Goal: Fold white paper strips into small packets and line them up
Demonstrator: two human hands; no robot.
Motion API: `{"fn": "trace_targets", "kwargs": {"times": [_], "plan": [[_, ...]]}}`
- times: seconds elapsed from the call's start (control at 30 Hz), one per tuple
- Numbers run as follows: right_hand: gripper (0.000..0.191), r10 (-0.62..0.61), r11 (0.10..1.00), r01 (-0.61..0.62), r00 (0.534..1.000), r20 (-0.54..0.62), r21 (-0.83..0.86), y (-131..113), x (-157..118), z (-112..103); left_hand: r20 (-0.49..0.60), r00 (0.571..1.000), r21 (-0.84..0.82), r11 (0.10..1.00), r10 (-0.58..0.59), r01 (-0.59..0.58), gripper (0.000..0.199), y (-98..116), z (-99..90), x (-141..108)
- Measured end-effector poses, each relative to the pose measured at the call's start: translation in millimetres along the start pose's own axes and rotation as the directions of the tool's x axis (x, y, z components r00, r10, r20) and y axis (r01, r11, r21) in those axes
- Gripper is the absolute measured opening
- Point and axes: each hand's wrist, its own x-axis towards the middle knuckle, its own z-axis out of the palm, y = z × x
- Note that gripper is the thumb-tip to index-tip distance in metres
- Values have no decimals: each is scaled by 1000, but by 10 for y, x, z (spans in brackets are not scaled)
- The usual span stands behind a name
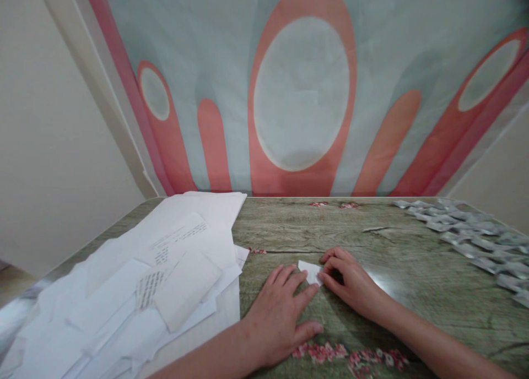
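Observation:
A small piece of folded white paper [309, 272] lies on the wood-patterned tabletop between my hands. My left hand [281, 313] rests flat, its fingers spread and the fingertips touching the paper's left and lower edge. From the right, my right hand [347, 277] pinches the paper's right corner between thumb and fingertips. Part of that corner is hidden behind the fingers.
A large heap of white paper sheets [206, 202], some printed, covers the table's left side. Rows of small folded grey-white pieces [467, 236] lie at the far right. Behind the table [289, 219] hangs a pink-and-grey patterned backdrop [231, 37].

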Motion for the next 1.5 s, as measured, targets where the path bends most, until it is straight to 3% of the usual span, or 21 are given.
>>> {"fn": "trace_targets", "kwargs": {"times": [0.2, 0.67, 0.87, 1.27, 1.5], "plan": [[4, -30, 999, 29, 999, -17, -41, -26, -8, -7, 1, 1000, 10, 1000, -6, 6, 56, 3, -11, 6], [38, 83, 962, -102, 993, -84, -253, 138, -37, -63, -3, 1000, 46, 999, -13, 13, 52, 6, -12, 23], [42, 116, 940, -135, 990, -80, -314, 261, -38, -108, -22, 1000, 62, 998, -13, 15, 49, 23, -4, 31], [43, 74, 922, -121, 988, -139, -367, 272, -98, -50, -22, 1000, 70, 998, 1, 0, 50, 32, -8, 52], [49, 42, 917, -98, 988, -149, -387, 155, -118, -31, -20, 1000, 76, 997, -10, 12, 51, 54, -10, 53]]}}
